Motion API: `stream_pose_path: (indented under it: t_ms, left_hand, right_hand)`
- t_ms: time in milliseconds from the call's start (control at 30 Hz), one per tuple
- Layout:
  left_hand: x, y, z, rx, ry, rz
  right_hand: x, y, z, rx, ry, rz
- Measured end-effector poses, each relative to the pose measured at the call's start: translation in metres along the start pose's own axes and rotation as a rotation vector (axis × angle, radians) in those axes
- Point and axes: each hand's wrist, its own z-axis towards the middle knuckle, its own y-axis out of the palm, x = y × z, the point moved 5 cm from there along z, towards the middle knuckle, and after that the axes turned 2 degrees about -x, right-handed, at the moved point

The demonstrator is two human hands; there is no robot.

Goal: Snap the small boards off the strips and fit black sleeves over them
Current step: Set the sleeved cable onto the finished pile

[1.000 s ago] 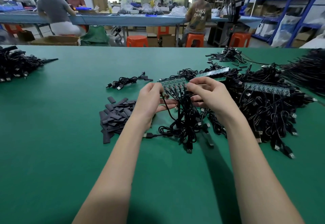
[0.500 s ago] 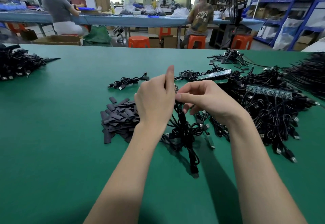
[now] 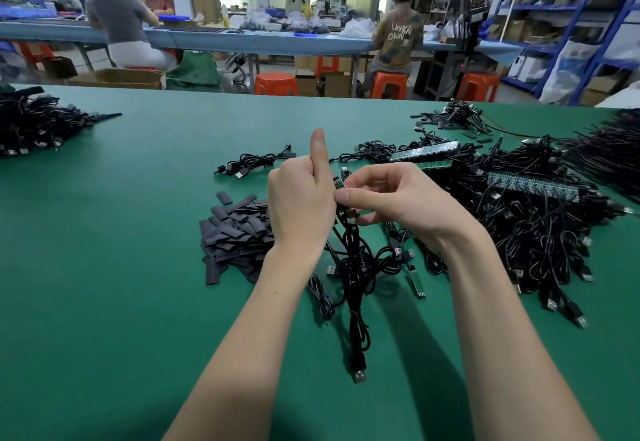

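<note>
black sleeves [image 3: 239,232], green table [image 3: 104,267]

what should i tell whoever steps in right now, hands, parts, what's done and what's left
Left hand: raised off the table, thumb up, fingers curled round a bunch of black cables that hangs to the mat.
Right hand: pinching at a small board at the top of that bunch.
Sleeves: loose pile on the green table, just left of the left hand.
Strips: several uncut ones lie on the big cable heap to the right.
Done: one small bundle lies apart, beyond the hands; its state is too small to tell.
Left: snap off the boards in hand, sleeve them, then work through the remaining strips.
</note>
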Motion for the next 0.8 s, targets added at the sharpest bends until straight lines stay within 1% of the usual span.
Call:
stream_pose_path:
  t_ms: [133,333,533,733,800]
  left_hand:
    - [0.003,0.001,-0.002,-0.016,0.012,-0.058]
    - [0.009,0.005,-0.006,-0.067,0.043,-0.115]
    - [0.012,0.006,-0.008,-0.103,0.039,-0.16]
    - [0.014,0.009,-0.009,-0.074,0.052,-0.265]
    - [0.011,0.012,-0.007,-0.11,0.021,-0.289]
  right_hand:
    - [0.004,0.0,0.003,-0.025,-0.014,0.079]
    - [0.017,0.004,0.005,-0.132,-0.002,0.297]
    - [0.024,0.007,0.006,-0.144,0.006,0.409]
    - [0.03,0.012,0.002,-0.155,0.048,0.533]
    - [0.029,0.011,0.0,-0.155,0.055,0.518]
